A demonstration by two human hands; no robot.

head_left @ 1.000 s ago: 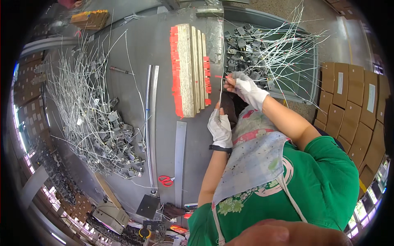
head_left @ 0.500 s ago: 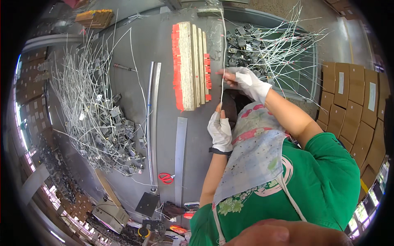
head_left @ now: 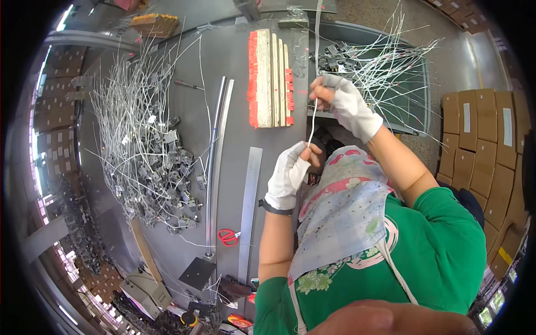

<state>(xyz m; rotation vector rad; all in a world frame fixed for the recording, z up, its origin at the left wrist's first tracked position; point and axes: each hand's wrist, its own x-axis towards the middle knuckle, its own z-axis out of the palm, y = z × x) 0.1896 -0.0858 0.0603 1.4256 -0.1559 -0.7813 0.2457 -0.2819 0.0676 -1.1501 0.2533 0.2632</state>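
Note:
A white cable (head_left: 312, 125) runs between my two gloved hands at the near edge of the grey table. My left hand (head_left: 291, 173), in a white fingerless glove with a dark wristband, pinches its lower end. Farther up, my right hand (head_left: 349, 106), gloved alike, has fingers closed on the cable. Left of my hands lies a stack of pale wooden strips (head_left: 265, 78) with red tape tabs (head_left: 290, 97) along its sides. A green bin (head_left: 421, 120) beyond my right hand holds white cables (head_left: 385, 72) with dark connector parts.
A large heap of white cables with grey connector pieces (head_left: 153, 167) covers the table's left. Long metal bars (head_left: 215, 145), a flat metal strip (head_left: 249, 206), red scissors (head_left: 228, 237) and a screwdriver (head_left: 187, 84) lie between. Stacked cardboard boxes (head_left: 474, 139) stand at right.
My hands have drawn closer together on the cable, the right moving slightly right and up, the left now gripping it with bent fingers. The whole view has shifted a little.

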